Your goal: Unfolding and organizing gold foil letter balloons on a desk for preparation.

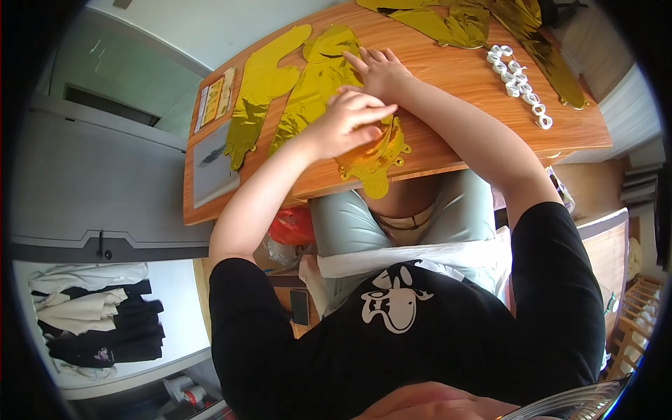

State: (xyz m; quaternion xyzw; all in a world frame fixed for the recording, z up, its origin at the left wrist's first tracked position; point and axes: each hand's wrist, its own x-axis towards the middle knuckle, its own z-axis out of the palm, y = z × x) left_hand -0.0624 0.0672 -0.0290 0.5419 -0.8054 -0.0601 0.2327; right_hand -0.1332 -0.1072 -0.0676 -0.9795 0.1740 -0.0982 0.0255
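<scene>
A flat, uninflated gold foil balloon (pixel 306 94) lies in front of me on the wooden desk. Its lobed lower end sticks out past the near edge. My right hand (pixel 383 74) rests on its far right side with the fingers spread. Just nearer and to the left, my left hand (pixel 344 126) is over the same balloon, fingers stretched and thumb apart, and nothing shows in it. The foil beneath my left hand is partly hidden. Left of these lies another flat gold foil balloon (pixel 260 70), curved at its far end.
More gold foil (pixel 448 26) lies at the desk's far right, beside a long gold strip (pixel 549 63). A string of small white rolls (pixel 516 80) lies nearby. At the left are a printed card (pixel 213 101) and a clear sleeve (pixel 212 168). A red bag (pixel 290 225) is under the desk.
</scene>
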